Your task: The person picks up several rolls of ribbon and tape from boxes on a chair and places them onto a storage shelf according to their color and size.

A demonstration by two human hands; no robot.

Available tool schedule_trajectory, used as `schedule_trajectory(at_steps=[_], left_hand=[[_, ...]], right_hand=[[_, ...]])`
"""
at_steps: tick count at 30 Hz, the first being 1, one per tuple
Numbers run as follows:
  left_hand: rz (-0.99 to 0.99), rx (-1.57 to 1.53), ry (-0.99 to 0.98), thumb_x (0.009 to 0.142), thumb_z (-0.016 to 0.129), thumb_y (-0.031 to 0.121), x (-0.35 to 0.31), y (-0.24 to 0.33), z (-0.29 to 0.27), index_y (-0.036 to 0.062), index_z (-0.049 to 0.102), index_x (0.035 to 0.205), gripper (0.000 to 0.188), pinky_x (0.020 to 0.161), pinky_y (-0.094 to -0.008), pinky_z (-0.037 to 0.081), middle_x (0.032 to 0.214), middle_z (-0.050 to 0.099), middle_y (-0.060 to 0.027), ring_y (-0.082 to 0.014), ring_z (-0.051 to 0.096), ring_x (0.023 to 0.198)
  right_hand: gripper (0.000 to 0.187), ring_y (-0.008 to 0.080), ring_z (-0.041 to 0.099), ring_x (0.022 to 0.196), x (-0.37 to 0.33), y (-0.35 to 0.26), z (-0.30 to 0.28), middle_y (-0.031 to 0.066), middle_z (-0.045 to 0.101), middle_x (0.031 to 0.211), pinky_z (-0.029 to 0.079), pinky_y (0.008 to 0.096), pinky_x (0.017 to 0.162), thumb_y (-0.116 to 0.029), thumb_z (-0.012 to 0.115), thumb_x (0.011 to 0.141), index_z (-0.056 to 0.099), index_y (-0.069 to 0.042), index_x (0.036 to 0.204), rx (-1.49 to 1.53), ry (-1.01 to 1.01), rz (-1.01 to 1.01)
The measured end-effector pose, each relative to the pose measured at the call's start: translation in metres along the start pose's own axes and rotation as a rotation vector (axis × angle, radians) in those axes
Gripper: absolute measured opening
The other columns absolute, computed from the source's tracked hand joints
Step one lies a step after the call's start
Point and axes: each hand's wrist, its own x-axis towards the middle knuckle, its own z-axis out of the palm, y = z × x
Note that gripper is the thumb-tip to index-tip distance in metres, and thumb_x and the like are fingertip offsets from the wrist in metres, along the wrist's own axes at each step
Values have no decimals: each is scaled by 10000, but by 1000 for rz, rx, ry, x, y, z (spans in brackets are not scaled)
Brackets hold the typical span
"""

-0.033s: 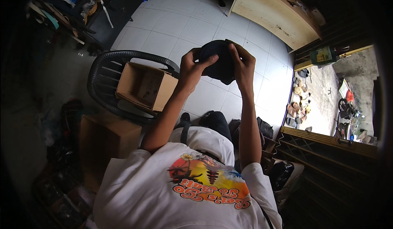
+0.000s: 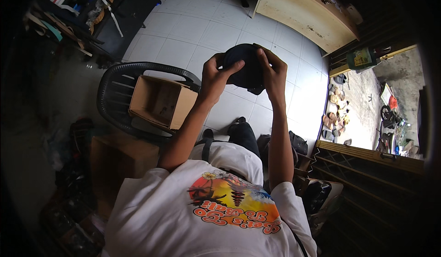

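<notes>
Both my arms reach forward, holding up a dark, rounded cap (image 2: 245, 68) above the floor. My left hand (image 2: 216, 75) grips its left edge, thumb lying across the front face and fingers behind. On the other side my right hand (image 2: 274, 73) is closed on the right edge, with its fingers bent at the upper rim. A small tab or flap juts from the cap's lower right edge. Its surface is too dark for finer detail.
Left of my arms, a black plastic chair (image 2: 103, 89) bears an open cardboard box (image 2: 183, 107). Another carton (image 2: 124, 156) stands nearer. A pale desk (image 2: 298, 11) is at the far right. Shoes (image 2: 337, 110) lie by the doorway, beside a folding metal gate (image 2: 367, 179). Cluttered shelves (image 2: 78, 9) stand far left.
My right leg has shifted, and its shoe now shows more plainly. The chair and box sit slightly lower left in view. My grip on the cap looks the same.
</notes>
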Motion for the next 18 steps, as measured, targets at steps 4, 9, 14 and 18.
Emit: schedule_trajectory(at_steps=[4, 9, 14, 18], left_hand=[[34, 30, -134, 757, 827, 249, 88, -9, 58, -74, 608, 1034, 479, 780, -272, 526, 946, 659, -137, -177, 652, 850], [62, 56, -135, 776, 812, 199, 189, 0, 128, -80, 598, 1050, 446, 775, -260, 531, 957, 655, -134, -169, 649, 861], [85, -100, 97, 806, 789, 260, 273, 6, 171, -68, 573, 1043, 458, 771, -254, 527, 985, 626, -128, -169, 644, 870], [170, -214, 370, 830, 760, 395, 345, -10, 181, -30, 533, 1015, 515, 679, -267, 450, 894, 530, -52, -118, 496, 801]], right_hand=[[428, 152, 651, 797, 83, 31, -66, 140, 711, 889, 536, 291, 630, -365, 616, 947, 676, 0, 1161, 19, -63, 23], [455, 139, 646, 789, 190, 61, -118, 140, 703, 906, 526, 276, 502, -377, 579, 967, 644, -2, 1214, 117, -131, 107], [453, 205, 629, 1000, 298, 70, -105, 187, 678, 1109, 483, 335, 894, -343, 456, 1029, 572, 0, 1301, 146, -124, -24], [441, 258, 633, 1028, 371, 69, -50, 215, 667, 1119, 477, 358, 902, -327, 396, 1046, 573, 0, 1284, 167, 17, -143]])
